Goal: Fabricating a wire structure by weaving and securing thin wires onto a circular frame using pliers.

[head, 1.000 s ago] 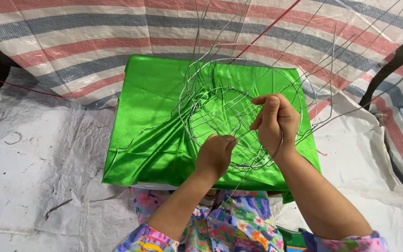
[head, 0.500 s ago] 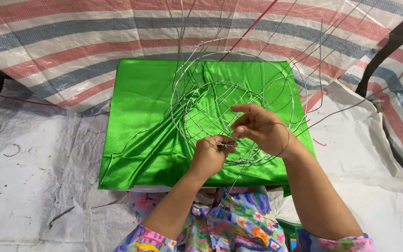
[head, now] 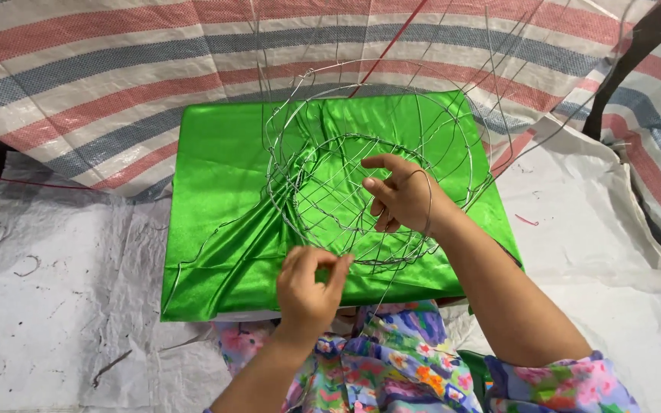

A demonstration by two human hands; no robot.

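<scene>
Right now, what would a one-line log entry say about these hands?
left hand: pinching wire at near rim | right hand: fingers on wire basket frame | under: green satin cloth | ground: white tarp

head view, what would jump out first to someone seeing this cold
The shiny green cloth in the middle, spread over white sheeting. On it sits a round wire basket frame, its loose ends sticking up. The left hand pinches wire at its near rim; the right hand reaches inside it.
</scene>
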